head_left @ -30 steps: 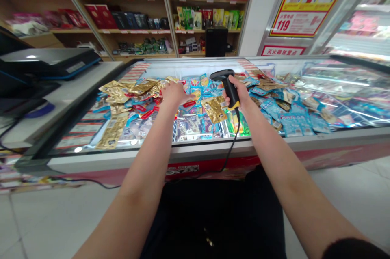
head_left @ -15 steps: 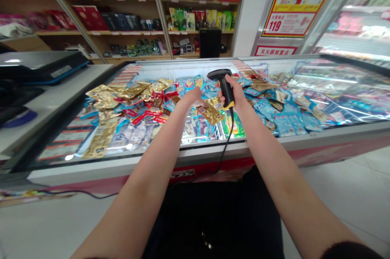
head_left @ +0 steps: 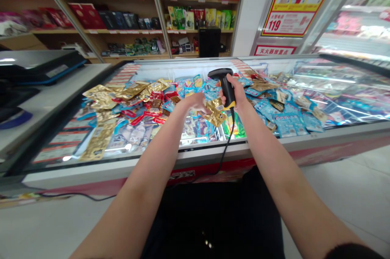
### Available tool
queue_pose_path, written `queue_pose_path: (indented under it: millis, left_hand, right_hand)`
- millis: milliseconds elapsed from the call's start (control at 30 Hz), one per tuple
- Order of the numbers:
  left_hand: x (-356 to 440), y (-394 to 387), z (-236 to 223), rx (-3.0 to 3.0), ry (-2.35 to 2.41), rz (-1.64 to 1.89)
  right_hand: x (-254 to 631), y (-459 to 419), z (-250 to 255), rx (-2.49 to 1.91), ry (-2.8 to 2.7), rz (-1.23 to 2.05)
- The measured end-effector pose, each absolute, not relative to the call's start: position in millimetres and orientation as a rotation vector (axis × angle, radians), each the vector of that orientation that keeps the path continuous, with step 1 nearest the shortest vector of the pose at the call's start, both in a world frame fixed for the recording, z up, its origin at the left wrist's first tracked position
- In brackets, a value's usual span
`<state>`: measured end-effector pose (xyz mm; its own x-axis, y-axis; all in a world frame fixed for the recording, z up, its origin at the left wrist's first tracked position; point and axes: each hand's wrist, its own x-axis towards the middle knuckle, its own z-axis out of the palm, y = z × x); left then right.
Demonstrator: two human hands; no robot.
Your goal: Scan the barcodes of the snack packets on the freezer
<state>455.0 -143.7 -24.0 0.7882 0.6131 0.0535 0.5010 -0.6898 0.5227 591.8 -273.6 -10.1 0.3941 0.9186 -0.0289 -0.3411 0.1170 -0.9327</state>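
Note:
My right hand [head_left: 235, 91] is wrapped round the grip of a black and yellow barcode scanner [head_left: 226, 88], held upright above the freezer. A black cable [head_left: 227, 145] hangs from the base of its handle. To its left, my left hand [head_left: 195, 101] is over the heap with thumb and fingers apart, slightly blurred. A gold foil snack packet [head_left: 217, 117] lies just under its thumb; whether they touch is unclear. Red packets [head_left: 155, 104] and more gold packets [head_left: 134, 90] are piled to the left. Blue packets [head_left: 286, 117] lie to the right.
The packets rest on the glass top of a chest freezer [head_left: 213, 152] with a pale front rim. On the left is a counter [head_left: 57, 100] with a dark scale-like device [head_left: 45, 66]. Stocked shelves [head_left: 122, 31] stand behind, beside a pillar with a poster [head_left: 300, 3].
My left hand has shifted slightly, its thumb and fingers looking farther apart. The gold packet beneath it lies a little farther right and turned. The scanner has hardly moved.

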Motion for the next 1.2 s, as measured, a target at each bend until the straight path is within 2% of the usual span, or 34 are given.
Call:
queue_pose_path:
  millis: [133,367,500,800,1200]
  left_hand:
    - [454.6,-129.3,-27.5,2.343,0.876,0.202]
    - [455.8,-110.4,-30.2,1.514,0.944,0.727]
    - [458.3,-106.4,-29.2,1.243,0.864,0.800]
    - [461.3,-109.0,-29.7,1.050,0.773,0.866]
    - [463.6,-108.6,-32.6,0.857,0.701,0.849]
  right_hand:
    - [593.3,-271.4,-12.9,-1.054,-0.650,1.034]
    - [589.2,-273.0,-11.8,-1.061,-0.647,1.015]
    - [587.2,-272.7,-12.2,-1.079,-0.667,1.018]
    - [582.4,-273.0,-17.2,-1.204,-0.829,1.151]
    - [579.7,-274.6,-15.6,-1.213,-0.873,1.151]
